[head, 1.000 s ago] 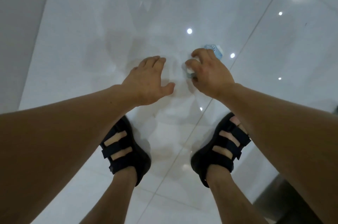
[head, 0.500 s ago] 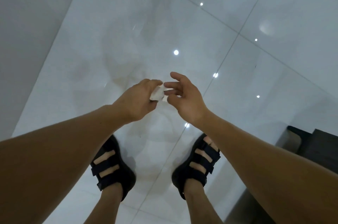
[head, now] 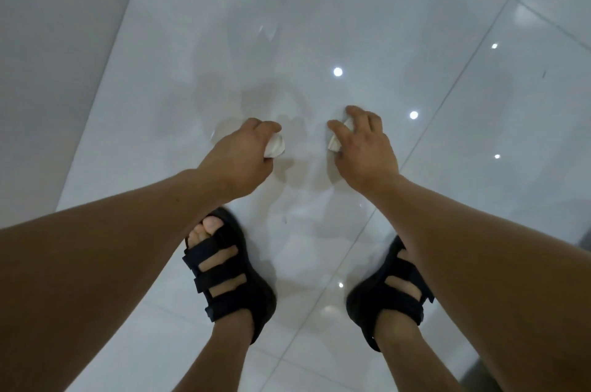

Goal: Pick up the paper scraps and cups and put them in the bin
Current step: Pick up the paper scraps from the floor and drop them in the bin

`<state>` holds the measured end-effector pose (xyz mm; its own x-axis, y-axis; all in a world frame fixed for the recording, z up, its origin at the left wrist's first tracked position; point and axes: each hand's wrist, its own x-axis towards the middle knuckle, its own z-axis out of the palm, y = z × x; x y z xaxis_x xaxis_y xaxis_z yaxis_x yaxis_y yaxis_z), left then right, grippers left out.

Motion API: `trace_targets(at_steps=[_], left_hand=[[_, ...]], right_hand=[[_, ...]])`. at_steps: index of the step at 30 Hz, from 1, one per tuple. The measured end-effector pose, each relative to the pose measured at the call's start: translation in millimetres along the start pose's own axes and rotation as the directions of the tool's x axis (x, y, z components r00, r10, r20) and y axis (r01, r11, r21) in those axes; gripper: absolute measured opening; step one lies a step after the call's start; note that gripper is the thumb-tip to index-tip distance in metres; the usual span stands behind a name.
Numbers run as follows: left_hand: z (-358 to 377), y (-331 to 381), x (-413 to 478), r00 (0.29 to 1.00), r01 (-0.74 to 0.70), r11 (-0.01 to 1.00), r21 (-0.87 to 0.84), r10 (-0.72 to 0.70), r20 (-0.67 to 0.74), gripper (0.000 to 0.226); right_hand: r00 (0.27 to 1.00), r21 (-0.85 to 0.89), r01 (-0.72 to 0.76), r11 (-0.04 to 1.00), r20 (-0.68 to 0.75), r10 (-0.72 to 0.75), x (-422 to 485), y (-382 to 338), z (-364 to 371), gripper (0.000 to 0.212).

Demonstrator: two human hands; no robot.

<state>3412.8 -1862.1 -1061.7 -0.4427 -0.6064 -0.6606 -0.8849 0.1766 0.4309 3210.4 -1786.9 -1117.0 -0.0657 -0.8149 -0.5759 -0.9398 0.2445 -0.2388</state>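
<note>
Between the two hands, held above the glossy white floor tiles (head: 319,24), are two white paper scraps, one in each hand. One crumpled scrap (head: 275,146) sticks out from the thumb side of the left hand (head: 240,152), whose fingers are curled tightly round it, so only its inner end shows. The second scrap (head: 334,143) sits under the thumb of the right hand (head: 366,152), pinched between the thumb and the bent fingers (head: 353,111), which are spread a little over it. I cannot tell whether this scrap touches the tile. The scraps are near each other but apart. Below the forearms stand two feet in two black strapped sandals, left (head: 230,279) and right (head: 393,299).
</note>
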Motion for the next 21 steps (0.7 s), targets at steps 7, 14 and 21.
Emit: trace_targets(at_steps=[7, 14, 21], left_hand=[[-52.4, 50.9, -24.3, 0.999, -0.030, 0.998, 0.049, 0.028, 0.042, 0.053], [-192.3, 187.1, -84.4, 0.982, -0.169, 0.979, 0.114, 0.177, -0.060, 0.046], [-303.7, 336.7, -203.3, 0.941, -0.322, 0.912, 0.254, 0.338, -0.018, 0.052]], right_hand=[[1.000, 0.143, 0.013, 0.990, -0.016, -0.011, -46.6, 3.3, -75.3, 0.056], [0.986, 0.245, -0.098, 0.965, -0.104, 0.127, -134.3, 9.7, -248.6, 0.057], [0.959, 0.361, -0.154, 0.920, -0.170, 0.227, -281.5, 1.9, -419.8, 0.060]])
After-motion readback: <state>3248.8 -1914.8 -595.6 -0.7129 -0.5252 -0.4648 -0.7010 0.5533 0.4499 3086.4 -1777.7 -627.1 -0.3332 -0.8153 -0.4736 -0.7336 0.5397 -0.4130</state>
